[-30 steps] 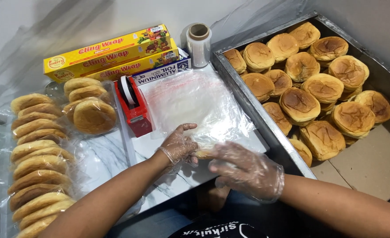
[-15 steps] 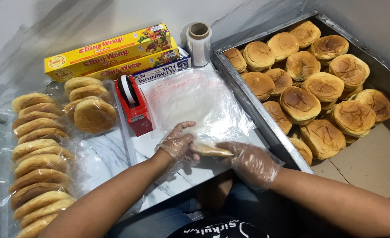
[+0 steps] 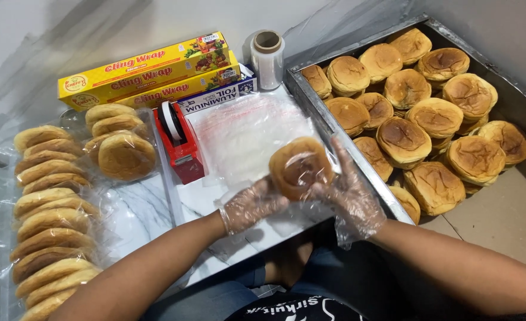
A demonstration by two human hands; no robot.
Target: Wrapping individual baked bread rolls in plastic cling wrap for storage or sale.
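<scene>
Golden-brown round bun (image 3: 300, 167), glossy clear wrap, gloved fingers (image 3: 340, 178) gripping

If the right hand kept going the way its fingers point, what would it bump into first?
The right hand points up and left, so it would probably meet the bagged bun it already touches; past that lie the clear plastic bags. Depth is hard to judge.

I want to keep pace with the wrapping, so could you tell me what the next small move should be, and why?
Probably close the clear bag's open end: the bun already sits inside plastic, held between the left hand and right hand, with the red tape dispenser close by.
</scene>
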